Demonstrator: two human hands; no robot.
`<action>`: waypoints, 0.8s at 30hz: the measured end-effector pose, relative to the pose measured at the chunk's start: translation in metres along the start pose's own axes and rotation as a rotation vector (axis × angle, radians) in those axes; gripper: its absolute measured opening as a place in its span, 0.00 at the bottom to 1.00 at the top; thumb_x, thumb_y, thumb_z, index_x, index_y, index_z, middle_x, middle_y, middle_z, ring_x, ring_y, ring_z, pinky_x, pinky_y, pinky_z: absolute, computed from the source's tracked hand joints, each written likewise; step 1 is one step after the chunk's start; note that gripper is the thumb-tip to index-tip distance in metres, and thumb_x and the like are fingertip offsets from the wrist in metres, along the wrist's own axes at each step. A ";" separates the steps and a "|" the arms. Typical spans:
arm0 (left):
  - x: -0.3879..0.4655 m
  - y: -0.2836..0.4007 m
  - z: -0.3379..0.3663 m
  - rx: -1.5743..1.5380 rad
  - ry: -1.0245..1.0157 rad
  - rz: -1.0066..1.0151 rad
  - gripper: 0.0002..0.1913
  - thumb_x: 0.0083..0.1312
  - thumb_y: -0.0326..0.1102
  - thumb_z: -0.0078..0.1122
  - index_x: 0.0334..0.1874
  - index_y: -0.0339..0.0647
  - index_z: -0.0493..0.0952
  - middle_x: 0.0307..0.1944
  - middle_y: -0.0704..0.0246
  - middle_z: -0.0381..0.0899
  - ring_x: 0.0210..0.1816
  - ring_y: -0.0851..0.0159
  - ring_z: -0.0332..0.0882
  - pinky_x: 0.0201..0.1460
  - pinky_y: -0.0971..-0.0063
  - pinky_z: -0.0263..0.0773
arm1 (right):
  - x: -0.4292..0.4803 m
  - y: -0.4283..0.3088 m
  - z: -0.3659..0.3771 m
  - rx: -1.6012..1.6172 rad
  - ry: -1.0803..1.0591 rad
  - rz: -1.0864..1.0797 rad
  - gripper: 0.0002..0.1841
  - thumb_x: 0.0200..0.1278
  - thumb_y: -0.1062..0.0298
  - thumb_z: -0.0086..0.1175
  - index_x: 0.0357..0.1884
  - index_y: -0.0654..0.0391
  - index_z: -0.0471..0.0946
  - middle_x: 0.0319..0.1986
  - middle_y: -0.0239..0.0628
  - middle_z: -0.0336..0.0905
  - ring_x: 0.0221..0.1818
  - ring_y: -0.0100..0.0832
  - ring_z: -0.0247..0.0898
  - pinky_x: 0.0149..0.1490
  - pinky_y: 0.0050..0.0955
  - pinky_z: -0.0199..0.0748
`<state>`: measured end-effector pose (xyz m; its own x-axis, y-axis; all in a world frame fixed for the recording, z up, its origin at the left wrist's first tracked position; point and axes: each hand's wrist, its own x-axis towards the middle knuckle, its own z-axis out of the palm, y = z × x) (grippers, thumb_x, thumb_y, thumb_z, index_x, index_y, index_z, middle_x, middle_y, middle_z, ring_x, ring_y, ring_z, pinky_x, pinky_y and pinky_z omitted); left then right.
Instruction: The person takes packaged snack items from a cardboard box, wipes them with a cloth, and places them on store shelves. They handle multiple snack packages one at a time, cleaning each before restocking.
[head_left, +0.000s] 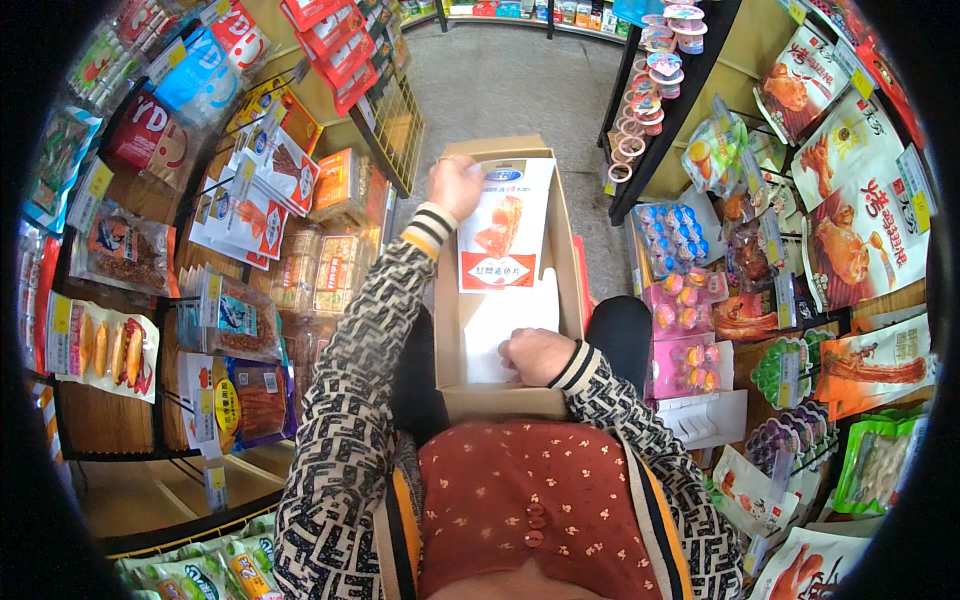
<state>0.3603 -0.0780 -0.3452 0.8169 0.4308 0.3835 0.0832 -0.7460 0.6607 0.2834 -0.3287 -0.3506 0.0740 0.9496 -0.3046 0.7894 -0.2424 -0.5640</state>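
Note:
An open cardboard box (571, 247) lies lengthwise before me, between my knees. Inside it, at the far end, is a white and red snack packet (504, 225) with a hang hole. My left hand (454, 186) is at the packet's upper left corner, its fingers closed on that edge beside the box wall. Below the packet, a plain white surface (495, 330) shows, perhaps another packet or paper. My right hand (538, 355) rests over the near end of the box with its fingers curled on this white surface; whether they pinch it is hidden.
Snack racks stand close on both sides. Similar white packets (238, 217) hang on hooks at the left, above boxed goods (336, 274). Blister packs of toys or candy (670, 238) stand at the right, near large snack bags (862, 240). Grey floor (517, 82) runs between the racks ahead.

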 end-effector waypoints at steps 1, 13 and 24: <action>0.000 0.008 -0.013 -0.183 -0.065 -0.147 0.08 0.60 0.31 0.57 0.36 0.32 0.78 0.29 0.66 0.81 0.30 0.68 0.78 0.36 0.74 0.73 | 0.001 -0.001 0.000 0.001 0.038 0.007 0.08 0.49 0.69 0.58 0.32 0.61 0.80 0.33 0.51 0.79 0.41 0.48 0.76 0.48 0.39 0.74; -0.064 0.101 -0.177 -1.438 -0.012 0.188 0.05 0.61 0.24 0.56 0.38 0.33 0.75 0.34 0.64 0.81 0.34 0.68 0.79 0.40 0.76 0.75 | 0.009 0.002 0.006 0.052 0.390 0.120 0.07 0.57 0.70 0.51 0.31 0.62 0.78 0.29 0.54 0.77 0.35 0.50 0.76 0.45 0.42 0.74; -0.094 0.042 -0.112 -2.275 -0.854 -0.646 0.30 0.67 0.54 0.45 0.58 0.31 0.69 0.52 0.49 0.76 0.50 0.50 0.78 0.55 0.54 0.72 | -0.009 0.003 -0.017 1.336 0.287 -0.198 0.23 0.73 0.53 0.40 0.45 0.66 0.75 0.23 0.28 0.72 0.21 0.17 0.62 0.28 0.16 0.63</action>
<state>0.2231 -0.0927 -0.2807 0.9364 -0.3278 0.1254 0.3145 0.9423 0.1145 0.2952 -0.3346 -0.3364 0.2807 0.9580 -0.0586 -0.3648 0.0501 -0.9297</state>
